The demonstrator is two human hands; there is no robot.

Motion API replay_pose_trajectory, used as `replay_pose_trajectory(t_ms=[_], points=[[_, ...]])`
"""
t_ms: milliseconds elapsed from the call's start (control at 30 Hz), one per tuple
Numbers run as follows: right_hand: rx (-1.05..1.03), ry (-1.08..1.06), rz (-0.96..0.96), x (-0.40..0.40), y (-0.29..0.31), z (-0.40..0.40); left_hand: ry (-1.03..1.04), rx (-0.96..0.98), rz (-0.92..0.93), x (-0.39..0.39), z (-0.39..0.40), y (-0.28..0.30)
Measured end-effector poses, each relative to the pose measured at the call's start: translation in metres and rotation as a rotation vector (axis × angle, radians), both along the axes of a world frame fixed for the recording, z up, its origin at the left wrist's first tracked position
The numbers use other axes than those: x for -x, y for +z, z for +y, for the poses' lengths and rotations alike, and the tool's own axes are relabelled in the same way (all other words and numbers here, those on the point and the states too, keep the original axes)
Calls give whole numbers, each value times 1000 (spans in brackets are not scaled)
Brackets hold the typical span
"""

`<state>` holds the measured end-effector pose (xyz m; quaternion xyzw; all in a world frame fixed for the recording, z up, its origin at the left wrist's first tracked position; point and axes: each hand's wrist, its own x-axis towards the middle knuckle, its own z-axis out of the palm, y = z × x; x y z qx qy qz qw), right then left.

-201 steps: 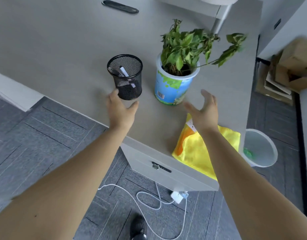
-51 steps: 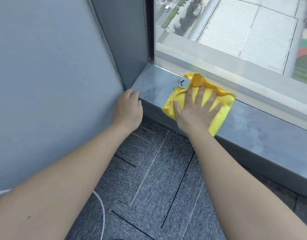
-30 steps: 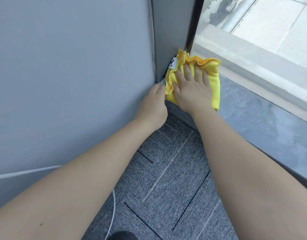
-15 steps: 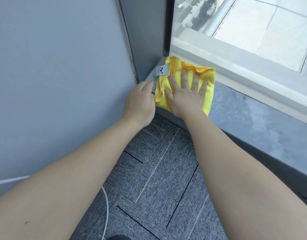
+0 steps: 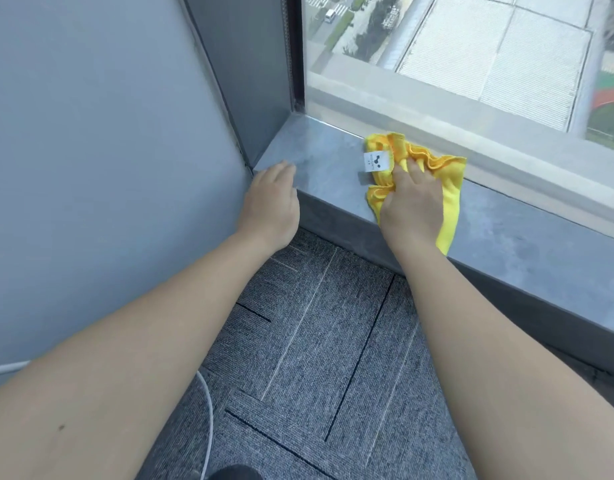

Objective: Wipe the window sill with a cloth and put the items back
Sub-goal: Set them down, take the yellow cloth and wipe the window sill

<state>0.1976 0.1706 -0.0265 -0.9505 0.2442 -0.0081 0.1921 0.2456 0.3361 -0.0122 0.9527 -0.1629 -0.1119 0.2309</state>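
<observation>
Under the right hand, the yellow cloth lies bunched on the window sill, its white label turned up just left of the fingers and its far edge close to the window frame. That hand presses down on the cloth with the palm flat and the fingers a little curled into the folds; it pins the fabric rather than grips it. Half a second ago the cloth sat tight in the corner where the sill meets the side wall, beside the left hand; now it has slid to the right, well apart from that hand, and a bare stretch of sill shows between the two. The left hand rests open on the sill's front edge next to the grey wall, holding nothing, apparently as a brace. By my judgement the corner is done and the stroke is running rightward along the sill, so most of the surface to the right of the cloth is still to wipe. None of the items to be put back are in view, so that part of the task is still ahead.
</observation>
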Motion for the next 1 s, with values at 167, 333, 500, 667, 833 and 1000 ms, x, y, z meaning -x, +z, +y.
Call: replay_pose_trajectory(t_ms=[167, 333, 500, 667, 833, 1000], points=[[101, 115, 207, -17, -1, 20, 28, 16, 10, -5, 12, 0], [121, 373, 227, -23, 1, 36, 37, 42, 0, -5, 7, 3], [140, 443, 214, -6, -1, 31, 10, 40, 1, 3, -1, 7], [116, 318, 252, 21, 0, 9, -78, 17, 24, 16, -23, 8], [101, 83, 323, 63, 4, -36, -198, -86, 51, 32, -50, 5], [49, -192, 393, 81, 5, -58, -309, -174, 83, 40, -68, 3]])
